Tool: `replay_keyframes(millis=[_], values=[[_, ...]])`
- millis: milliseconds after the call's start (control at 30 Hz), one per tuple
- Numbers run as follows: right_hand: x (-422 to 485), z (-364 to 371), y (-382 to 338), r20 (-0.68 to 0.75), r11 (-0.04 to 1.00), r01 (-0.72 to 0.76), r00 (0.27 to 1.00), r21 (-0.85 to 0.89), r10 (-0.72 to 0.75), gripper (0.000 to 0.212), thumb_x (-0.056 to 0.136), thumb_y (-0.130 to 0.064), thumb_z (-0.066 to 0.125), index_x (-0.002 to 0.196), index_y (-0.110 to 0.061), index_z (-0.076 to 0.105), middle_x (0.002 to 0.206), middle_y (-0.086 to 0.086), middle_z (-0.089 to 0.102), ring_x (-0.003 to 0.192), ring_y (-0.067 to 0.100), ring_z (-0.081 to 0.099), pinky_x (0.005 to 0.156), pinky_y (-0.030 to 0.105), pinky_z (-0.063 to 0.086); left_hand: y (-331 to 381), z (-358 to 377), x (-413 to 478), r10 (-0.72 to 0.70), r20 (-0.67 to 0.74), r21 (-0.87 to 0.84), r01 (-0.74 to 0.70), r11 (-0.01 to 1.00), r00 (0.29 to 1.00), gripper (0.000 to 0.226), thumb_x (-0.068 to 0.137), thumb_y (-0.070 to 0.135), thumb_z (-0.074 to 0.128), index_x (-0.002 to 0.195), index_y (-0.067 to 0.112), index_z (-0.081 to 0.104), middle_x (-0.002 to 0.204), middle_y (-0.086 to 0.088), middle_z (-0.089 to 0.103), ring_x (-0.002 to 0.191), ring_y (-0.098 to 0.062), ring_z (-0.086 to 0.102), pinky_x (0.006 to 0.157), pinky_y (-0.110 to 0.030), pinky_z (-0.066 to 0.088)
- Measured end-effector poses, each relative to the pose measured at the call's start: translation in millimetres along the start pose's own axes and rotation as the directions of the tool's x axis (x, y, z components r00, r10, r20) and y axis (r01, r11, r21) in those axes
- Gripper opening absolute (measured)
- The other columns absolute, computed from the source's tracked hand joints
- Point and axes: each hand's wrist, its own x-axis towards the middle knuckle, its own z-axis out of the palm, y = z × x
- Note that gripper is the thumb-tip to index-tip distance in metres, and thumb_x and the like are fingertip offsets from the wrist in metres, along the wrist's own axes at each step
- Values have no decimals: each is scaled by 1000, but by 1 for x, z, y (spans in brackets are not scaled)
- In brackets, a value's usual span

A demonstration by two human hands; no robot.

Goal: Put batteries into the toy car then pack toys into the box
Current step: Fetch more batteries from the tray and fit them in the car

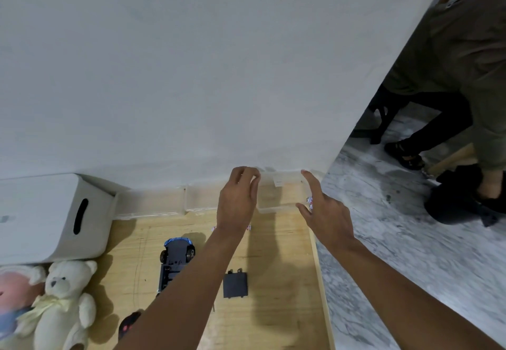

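Note:
The blue toy car point(175, 263) lies upside down on the wooden table point(276, 281), its battery bay open. Its dark battery cover point(235, 284) lies to the right of it. A small clear plastic container point(279, 196) stands against the wall. My left hand point(237, 201) grips its left edge with curled fingers. My right hand point(324, 212) is at its right side, index finger straight along the wall. Red-and-white batteries point(309, 202) show between that finger and the thumb, seemingly held in the hand. More batteries point(248, 227) peek out from under my left wrist.
A white storage box point(41, 218) lies on its side at the left. A cream teddy bear point(64, 303) and a pink plush toy point(13, 292) lie in front of it. More clear containers point(169, 199) line the wall. Another person point(460, 81) sits at the right, beyond the table edge.

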Motion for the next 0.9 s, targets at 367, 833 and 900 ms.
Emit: replay_keyframes(millis=[367,833,900], values=[[3,-5,-8,114,998,29,993,-59,-22,101,95,-31,64,154,-48,-17,88,-11,68,59,16,63,53,33,56,-2,9,5,49,-38,66,-46,997,998,25,102,20,63,127,23,69,120,2,65,83,-17,66,65,-33,58],[9,-16,-14,189,999,-5,982,-44,13,106,94,-28,66,153,-46,-20,101,-13,68,66,14,65,58,33,57,-15,0,-10,-20,356,334,-107,936,934,107,81,79,60,160,47,-5,136,-5,43,104,-24,53,65,-36,58],[11,-17,-14,196,999,-9,981,-39,17,104,94,-28,66,154,-45,-18,99,-16,65,66,14,64,59,32,56,-14,-1,-9,-49,372,349,-91,933,927,109,81,79,60,157,51,-13,136,-5,43,107,-25,52,69,-37,58]])
